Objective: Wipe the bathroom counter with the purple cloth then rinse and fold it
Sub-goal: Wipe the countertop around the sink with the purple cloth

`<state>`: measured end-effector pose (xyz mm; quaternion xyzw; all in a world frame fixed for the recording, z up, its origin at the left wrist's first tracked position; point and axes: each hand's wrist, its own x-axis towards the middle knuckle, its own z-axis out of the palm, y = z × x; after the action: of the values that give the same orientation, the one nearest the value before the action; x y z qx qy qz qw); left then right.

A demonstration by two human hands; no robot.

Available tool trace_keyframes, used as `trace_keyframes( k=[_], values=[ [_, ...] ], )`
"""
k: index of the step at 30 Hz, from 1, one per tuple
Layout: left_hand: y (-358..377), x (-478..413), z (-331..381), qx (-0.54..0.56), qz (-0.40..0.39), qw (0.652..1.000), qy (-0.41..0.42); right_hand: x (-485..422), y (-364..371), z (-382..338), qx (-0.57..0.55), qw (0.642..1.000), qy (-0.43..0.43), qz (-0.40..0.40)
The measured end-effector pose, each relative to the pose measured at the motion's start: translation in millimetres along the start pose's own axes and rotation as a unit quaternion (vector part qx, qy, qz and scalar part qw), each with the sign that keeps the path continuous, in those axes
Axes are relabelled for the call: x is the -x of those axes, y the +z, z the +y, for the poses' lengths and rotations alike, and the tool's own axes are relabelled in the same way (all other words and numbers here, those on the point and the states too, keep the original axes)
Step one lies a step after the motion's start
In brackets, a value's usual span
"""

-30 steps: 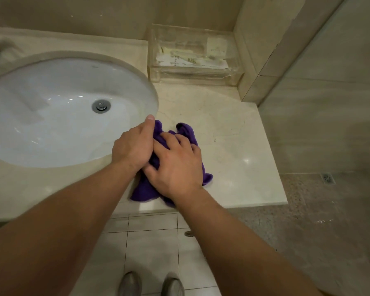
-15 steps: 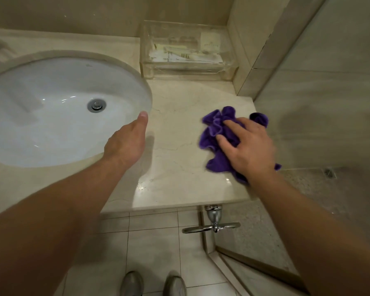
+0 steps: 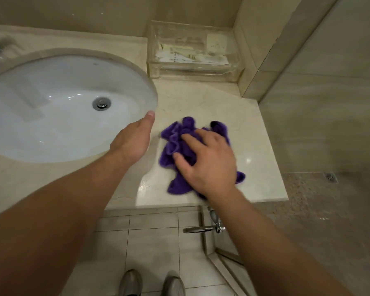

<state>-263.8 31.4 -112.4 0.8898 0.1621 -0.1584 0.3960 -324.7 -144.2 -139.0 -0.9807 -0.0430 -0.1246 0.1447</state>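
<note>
Purple cloth (image 3: pixel 175 135) soft, light, crumpled on counter (image 3: pixel 201 99); right hand (image 3: pixel 212 165) presses it, fingers spread; left hand (image 3: pixel 132 139) empty, relaxed. Best gathered by its folds.

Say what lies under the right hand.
The right hand rests on the bunched purple cloth, which lies on the counter. The cloth's middle and the counter beneath it are covered and cannot be seen.

There is one purple cloth (image 3: pixel 179 142) on one bench (image 3: pixel 212 103). There is one sink (image 3: pixel 51 133) with one drain (image 3: pixel 101 103). One clear box (image 3: pixel 192 72) sits far back. A left hand (image 3: pixel 132 139) and a right hand (image 3: pixel 209 165) make two. Near are two shoes (image 3: pixel 130 283) and one metal handle (image 3: pixel 201 229).
</note>
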Motion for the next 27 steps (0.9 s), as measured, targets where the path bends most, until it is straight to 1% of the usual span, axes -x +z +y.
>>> trace_keyframes(
  k=[2, 5, 8, 9, 12, 14, 15, 17, 18, 19, 20, 21, 22, 23, 24, 25, 26, 27],
  values=[
    [0.1, -1.0, -1.4, 0.005, -0.008, 1.0, 0.007, 2.2, 5.9, -25.5, -0.017, 0.999, -0.028, -0.026],
    [-0.2, -0.8, -2.0, 0.02, -0.02, 1.0, 0.009, -0.3, 3.1, -31.3, -0.042, 0.998, -0.039, -0.026],
    [-1.2, -1.0, -3.1, 0.003, -0.01, 1.0, 0.004, -18.8, -13.8, -28.4, -0.085, 0.996, -0.027, -0.031],
    [-1.7, -1.0, -3.6, -0.002, -0.007, 1.0, 0.004, -27.9, -23.5, -29.4, -0.109, 0.994, -0.016, -0.016],
    [-3.0, -1.7, -5.4, 0.006, -0.013, 1.0, 0.009, -67.9, -60.2, -27.7, -0.159, 0.982, 0.009, 0.099],
    [-3.1, -2.7, -6.6, 0.007, -0.016, 1.0, 0.01, -99.1, -89.9, -30.3, -0.158, 0.973, -0.001, 0.17],
    [-3.0, -3.4, -7.1, 0.008, -0.014, 1.0, 0.01, -113.7, -103.3, -33.2, -0.15, 0.964, -0.011, 0.22],
    [-1.9, -4.2, -7.9, 0.011, -0.012, 1.0, 0.012, -135.4, -132.1, -35.3, -0.16, 0.925, -0.018, 0.343],
    [-1.6, -4.1, -7.9, 0.015, -0.011, 1.0, 0.013, -144.5, -142.7, -32.8, -0.173, 0.921, 0.003, 0.35],
    [-1.5, -3.7, -7.4, 0.017, -0.011, 1.0, 0.011, -145.7, -151.3, -32.5, -0.176, 0.931, 0.022, 0.318],
    [-1.6, -3.7, -6.7, 0.021, -0.01, 1.0, 0.009, -142.3, -156.5, -31.1, -0.186, 0.941, 0.018, 0.282],
    [-1.5, -3.8, -6.1, 0.022, -0.01, 1.0, 0.007, -134.2, -159.1, -33.7, -0.176, 0.936, -0.02, 0.304],
    [-1.9, -3.6, -5.4, 0.021, -0.011, 1.0, 0.004, -121.1, -154.1, -32.9, -0.171, 0.922, -0.074, 0.338],
    [-1.8, -3.9, -5.0, 0.017, -0.012, 1.0, 0.0, -105.7, -144.0, -31.5, -0.194, 0.921, -0.114, 0.318],
    [-1.3, -3.9, -4.5, 0.011, -0.013, 1.0, -0.002, -92.8, -124.7, -29.1, -0.195, 0.931, -0.147, 0.27],
    [-0.6, -4.1, -4.5, 0.007, -0.011, 1.0, -0.004, -72.4, -105.7, -24.6, -0.201, 0.948, -0.164, 0.182],
    [0.1, -3.8, -4.4, 0.004, -0.009, 1.0, -0.003, -48.2, -90.1, -21.2, -0.216, 0.961, -0.159, 0.074],
    [1.0, -3.4, -4.1, 0.004, -0.007, 1.0, -0.002, -27.7, -74.8, -15.3, -0.229, 0.964, -0.135, -0.004]
  ],
)
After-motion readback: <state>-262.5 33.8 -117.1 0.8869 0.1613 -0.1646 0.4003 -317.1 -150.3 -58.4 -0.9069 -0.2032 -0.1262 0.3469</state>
